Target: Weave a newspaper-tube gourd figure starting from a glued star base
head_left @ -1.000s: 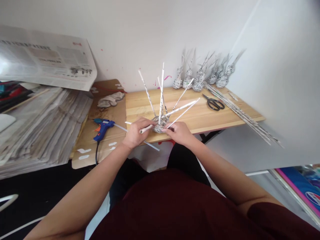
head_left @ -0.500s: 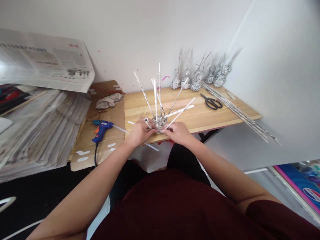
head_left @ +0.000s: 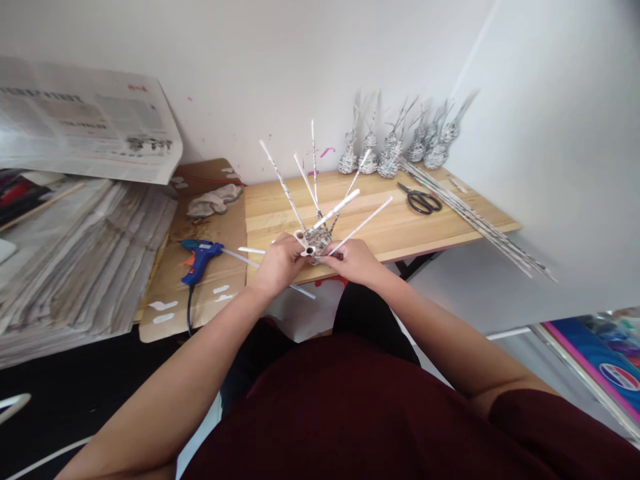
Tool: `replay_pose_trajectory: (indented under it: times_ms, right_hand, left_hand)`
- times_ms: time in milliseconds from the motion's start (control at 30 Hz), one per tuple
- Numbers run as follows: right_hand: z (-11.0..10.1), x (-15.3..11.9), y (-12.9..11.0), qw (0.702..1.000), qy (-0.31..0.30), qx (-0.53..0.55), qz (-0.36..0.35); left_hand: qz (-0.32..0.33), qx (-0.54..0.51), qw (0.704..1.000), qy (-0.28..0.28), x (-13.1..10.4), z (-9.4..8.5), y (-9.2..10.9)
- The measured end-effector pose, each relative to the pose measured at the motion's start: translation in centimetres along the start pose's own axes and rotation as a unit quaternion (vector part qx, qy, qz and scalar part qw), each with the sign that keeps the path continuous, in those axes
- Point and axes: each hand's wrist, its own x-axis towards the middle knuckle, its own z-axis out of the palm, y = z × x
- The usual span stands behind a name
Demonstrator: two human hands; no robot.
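Note:
A small woven newspaper piece (head_left: 319, 239) is held between my hands at the table's front edge, with several rolled paper sticks fanning out of it. My left hand (head_left: 281, 265) is closed on its left side, and two stick ends point up toward me beside the fingers. On the right side, my right hand (head_left: 354, 260) pinches the base of a white paper stick (head_left: 367, 223) that slants up to the right. My fingertips hide the lower part of the weave.
Black scissors (head_left: 421, 199) and long paper sticks (head_left: 475, 220) lie on the right of the wooden table (head_left: 275, 200). Several woven figures (head_left: 391, 157) stand behind. A blue glue gun (head_left: 201, 260), gloves (head_left: 215, 200) and stacked newspapers (head_left: 100, 260) are at left.
The sticks around the woven piece have shifted; one that stood upright in front now points toward me beside my left fingers. Both hands keep their hold, and the view has moved slightly.

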Motion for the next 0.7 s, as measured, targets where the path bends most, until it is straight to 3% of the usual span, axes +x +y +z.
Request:
replay_pose_trajectory:
  times_ms: [200,500,700]
  right_hand:
    - [-0.1,0.0,-0.1,0.999,-0.013,0.03,0.024]
    - [-0.5,0.0,-0.3,0.996,-0.001,0.078,0.044]
    - [-0.6,0.2,-0.4,0.994,-0.004,0.095,0.05]
  left_hand:
    - [-0.046,-0.046,0.997,-0.043,-0.4,-0.1,0.1]
    - [-0.099,-0.148,0.983,-0.034,0.5,0.1,-0.4]
    - [-0.09,-0.163,0.982,-0.036,0.8,-0.1,-0.7]
